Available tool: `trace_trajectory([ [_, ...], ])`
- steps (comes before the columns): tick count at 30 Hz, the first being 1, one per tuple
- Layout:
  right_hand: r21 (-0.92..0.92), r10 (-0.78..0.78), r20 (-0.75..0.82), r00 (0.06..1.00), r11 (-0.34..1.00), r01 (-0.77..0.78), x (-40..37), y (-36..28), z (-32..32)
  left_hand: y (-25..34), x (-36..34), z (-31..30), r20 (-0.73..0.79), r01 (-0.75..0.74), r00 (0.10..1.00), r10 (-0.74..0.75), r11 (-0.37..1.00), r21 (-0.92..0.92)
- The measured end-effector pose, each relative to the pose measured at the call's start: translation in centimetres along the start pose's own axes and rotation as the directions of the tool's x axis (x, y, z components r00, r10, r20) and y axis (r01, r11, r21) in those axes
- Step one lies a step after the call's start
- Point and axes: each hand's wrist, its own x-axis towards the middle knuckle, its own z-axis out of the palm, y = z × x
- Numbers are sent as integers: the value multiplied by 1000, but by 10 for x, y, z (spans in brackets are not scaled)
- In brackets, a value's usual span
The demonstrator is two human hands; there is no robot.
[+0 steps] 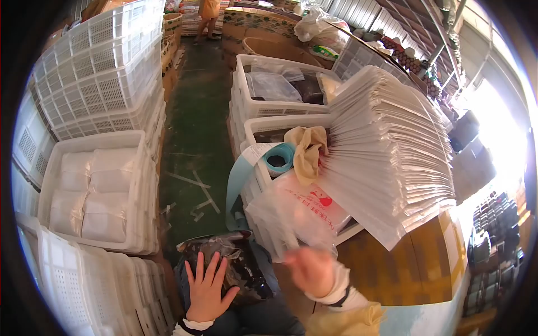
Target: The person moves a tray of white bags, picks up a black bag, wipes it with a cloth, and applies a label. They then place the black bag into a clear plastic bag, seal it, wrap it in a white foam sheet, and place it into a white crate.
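Observation:
My left hand (210, 288) lies flat, fingers spread, on a shiny dark plastic packet (249, 269) resting on my lap. Blurred by motion, my right hand (314, 271) has its fingers curled in beside the packet. Close above it is a translucent plastic bag (322, 207) with red print; whether the fingers grip its edge is hidden by the blur. A roll of pale blue tape or labels (241, 179) hangs over the crate edge. Beyond the bag sit a crumpled beige cloth (305, 151) and a large fanned stack of white plastic sleeves (392, 151).
To the left, a white crate (140, 185) holds several wrapped white packs, with tall stacked crates (101, 67) behind. A crate with dark packets (241, 78) stands ahead right. A taped cardboard box (403, 269) is at my right. Another person's legs (204, 28) show down the green aisle (193, 123).

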Motion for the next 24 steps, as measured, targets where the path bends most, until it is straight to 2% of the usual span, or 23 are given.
trace_trajectory([
  [2, 1, 186, -181, 966, 982, -189, 32, -8, -21, 0, -4, 0, -4, -15, 1000, 15, 999, -33],
  [3, -15, 169, -153, 974, 985, -173, 51, -3, -32, 1, -5, 0, -5, -23, 1000, 23, 999, -28],
  [4, -113, 117, -195, 974, 984, -140, 75, -1, -36, 0, -5, 0, -5, -27, 1000, 27, 999, -20],
  [6, -462, -52, -257, 965, 884, -75, 107, 29, -22, -2, -7, 2, -36, 0, 999, -2, 998, -57],
  [7, -573, 188, -117, 975, 789, -221, 122, 39, -12, -5, -6, 6, -65, 35, 997, -42, 994, -101],
  [8, -693, 430, -3, 903, 650, -312, 133, 48, -1, -7, -11, 8, -92, 70, 992, -83, 987, -141],
  [10, -744, 635, 169, 753, 584, -326, 148, 81, 13, -9, -19, 8, -100, 121, 986, -136, 982, -144],
  [11, -806, 683, 83, 726, 474, -354, 151, 98, 26, -11, -18, 6, -123, 131, 981, -150, 981, -146],
  [13, -738, 698, 25, 715, 496, -458, 142, 164, 49, -16, -25, 3, -107, 158, 979, -171, 980, -123],
  [14, -707, 656, -66, 752, 501, -499, 145, 176, 49, -17, -29, 1, -106, 178, 976, -191, 976, -125],
  [16, -637, 567, -238, 788, 521, -568, 155, 170, 47, -20, -40, 1, -103, 227, 964, -245, 960, -164],
  [17, -560, 487, -257, 835, 629, -539, 160, 168, 41, -26, -46, 3, -105, 251, 956, -275, 948, -197],
  [19, -388, 322, -320, 891, 813, -433, 181, 89, -6, -36, -60, 2, -117, 295, 935, -335, 917, -269],
  [20, -152, 343, -285, 895, 906, -396, 185, 61, -21, -42, -66, 1, -128, 310, 923, -362, 900, -306],
  [21, 96, 357, -245, 901, 934, -344, 183, 35, -35, -47, -70, 0, -137, 324, 911, -388, 881, -344],
  [23, 472, 329, -37, 944, 838, -274, 157, -24, -42, -52, -74, -11, -179, 304, 892, -415, 843, -443],
  [24, 476, 189, 48, 981, 859, -189, 136, -34, -31, -53, -74, -19, -190, 283, 881, -432, 805, -521],
])
